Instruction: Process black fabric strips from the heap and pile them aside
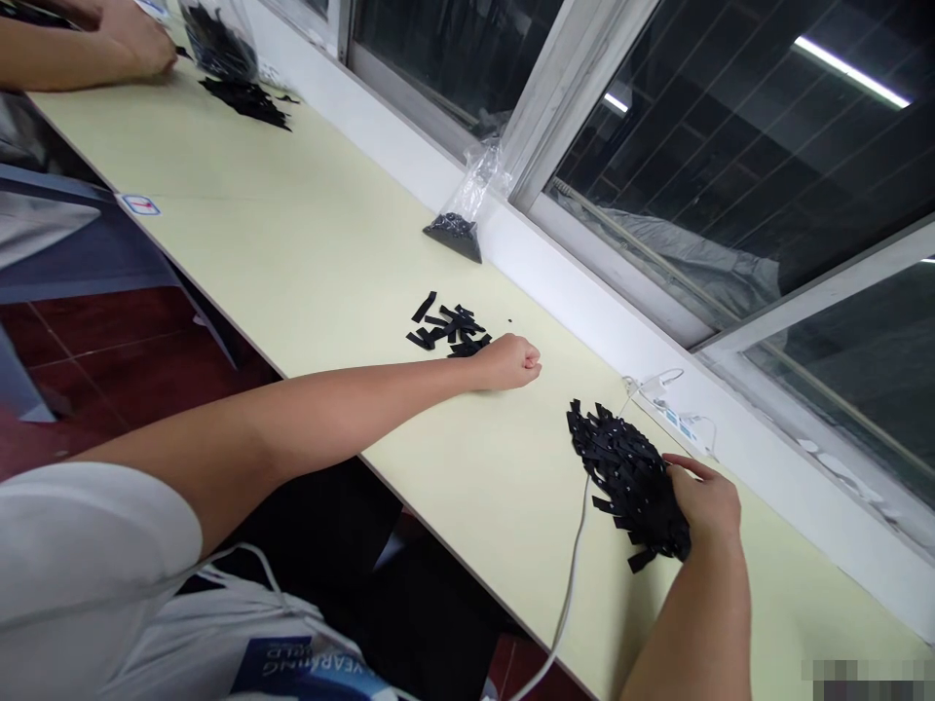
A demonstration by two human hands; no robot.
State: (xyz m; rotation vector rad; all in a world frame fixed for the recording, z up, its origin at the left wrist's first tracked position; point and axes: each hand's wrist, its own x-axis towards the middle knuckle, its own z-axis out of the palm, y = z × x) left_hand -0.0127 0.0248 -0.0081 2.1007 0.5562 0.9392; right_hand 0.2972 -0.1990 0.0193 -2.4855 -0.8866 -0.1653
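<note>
My left hand (509, 361) is closed in a fist above the table, beside a small scatter of black fabric strips (457, 324). What the fist holds, if anything, is hidden. At the right, my right hand (707, 498) touches the edge of a larger heap of black strips (620, 467) that carry small shiny dots. Its index finger is stretched out and the thumb lies apart from it; the other fingers are out of sight.
A clear plastic bag (460, 219) with small dark pieces stands against the window ledge. A white cable (574, 574) crosses the pale table (351, 263) near a power strip (676, 421). At the far left, another person's hand (142, 44) rests near a bag of black strips (219, 44).
</note>
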